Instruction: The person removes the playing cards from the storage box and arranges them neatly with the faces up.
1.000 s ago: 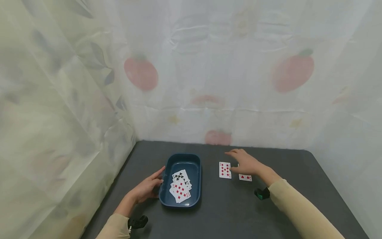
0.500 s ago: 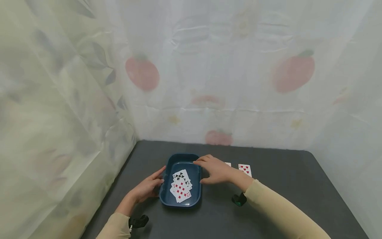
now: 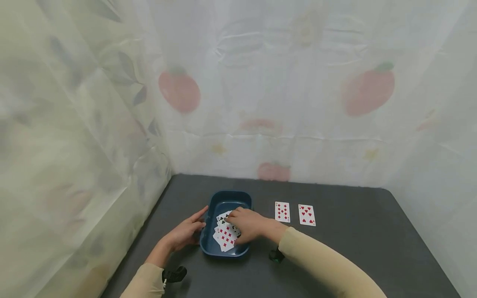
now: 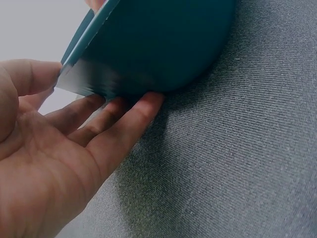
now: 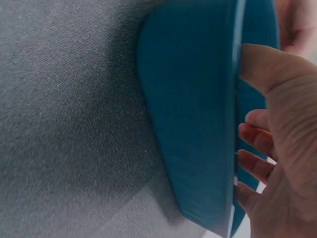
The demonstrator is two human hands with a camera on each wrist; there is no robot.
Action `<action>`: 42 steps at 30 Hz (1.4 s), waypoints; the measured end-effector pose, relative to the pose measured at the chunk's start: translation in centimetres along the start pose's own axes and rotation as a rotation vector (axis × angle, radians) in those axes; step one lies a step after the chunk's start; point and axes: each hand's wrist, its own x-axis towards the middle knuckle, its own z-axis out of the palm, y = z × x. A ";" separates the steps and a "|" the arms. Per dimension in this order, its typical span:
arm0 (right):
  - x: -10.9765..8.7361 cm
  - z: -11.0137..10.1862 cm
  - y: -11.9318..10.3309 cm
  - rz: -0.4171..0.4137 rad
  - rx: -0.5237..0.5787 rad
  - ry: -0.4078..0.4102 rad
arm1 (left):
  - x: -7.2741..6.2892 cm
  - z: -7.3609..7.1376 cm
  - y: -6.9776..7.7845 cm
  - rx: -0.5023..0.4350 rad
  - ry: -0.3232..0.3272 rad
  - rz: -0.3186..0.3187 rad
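Over cards, right hand; tray beneath.

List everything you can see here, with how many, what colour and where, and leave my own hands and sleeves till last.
Tray: 1, blue, on the table
Cards in the tray: several, white with red and black marks, overlapping; exact count hidden
Diamonds card: 1, white and red, right of the tray
Hearts card: 1, white and red, right of the diamonds card
Table: 1, dark grey, beneath the tray
Curtain: panel count unclear, pale with printed fruit, behind and beside the table
Wrist cameras: 2, mostly black, one per wrist
Sleeves: 2, cream, one per arm
Left hand: 1, bare, touching the tray's left side
Right hand: 1, bare, over the cards
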 end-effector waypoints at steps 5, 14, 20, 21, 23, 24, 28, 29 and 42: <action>0.9 0.8 -0.4 0.024 -0.060 -0.054 | 0.1 0.1 -0.1 0.003 -0.009 0.009; 1.9 1.5 -0.5 0.054 -0.094 -0.082 | 0.0 0.1 -0.1 0.001 -0.020 0.013; 2.4 1.6 -0.8 0.086 -0.072 -0.110 | 0.0 0.1 -0.2 -0.001 -0.016 0.014; 2.4 1.7 -0.8 0.093 -0.069 -0.115 | 0.0 0.1 -0.2 -0.002 -0.016 0.014; 2.5 1.8 -0.8 0.104 -0.068 -0.123 | 0.0 0.0 -0.2 -0.002 -0.015 0.014; 2.6 1.8 -0.8 0.109 -0.067 -0.125 | 0.0 0.0 -0.2 -0.001 -0.015 0.013; 2.7 2.1 -0.8 0.117 -0.075 -0.129 | 0.0 0.1 -0.2 0.002 -0.014 0.015; 2.7 2.1 -0.8 0.119 -0.075 -0.129 | 0.0 0.1 -0.2 0.003 -0.014 0.016; 2.6 2.0 -1.0 0.118 -0.019 -0.114 | -0.2 -0.1 -0.3 0.013 -0.012 0.015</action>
